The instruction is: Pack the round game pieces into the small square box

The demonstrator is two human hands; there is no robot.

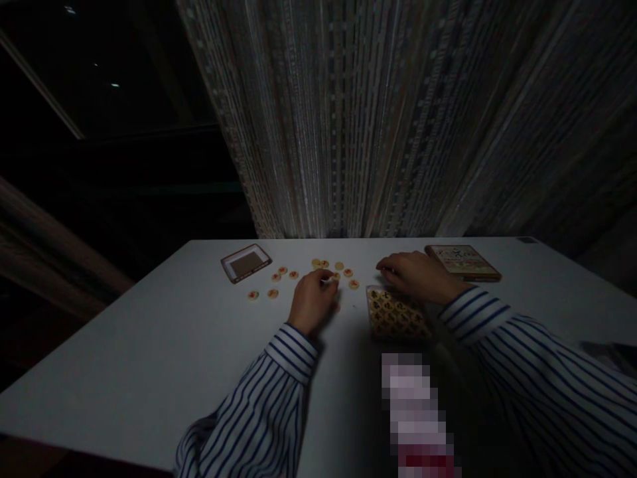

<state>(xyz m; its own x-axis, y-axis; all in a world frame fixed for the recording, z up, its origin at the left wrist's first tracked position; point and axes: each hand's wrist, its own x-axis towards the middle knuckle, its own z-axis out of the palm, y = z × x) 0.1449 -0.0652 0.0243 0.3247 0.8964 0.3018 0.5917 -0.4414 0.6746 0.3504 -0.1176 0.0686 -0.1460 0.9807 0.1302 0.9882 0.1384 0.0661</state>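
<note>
My left hand (313, 299) is above the white table among loose round xiangqi pieces. Its thumb and fingers are pinched on a pale xiangqi piece (329, 281), seen nearly edge-on. My right hand (418, 275) reaches over the far edge of a clear box (398, 315), which is filled with rows of pieces bearing dark characters. Its fingers stretch leftward, and I see nothing between them. Several red-marked pieces, such as one piece (353, 284) between my hands and another piece (253, 295) at the left, lie scattered on the table.
A shallow framed tray or lid (229, 271) rests at the back left of the table (164, 358). A flat box with a printed cover (462, 262) is at the back right. Behind the table hangs a striped curtain (338, 133). The room is dim.
</note>
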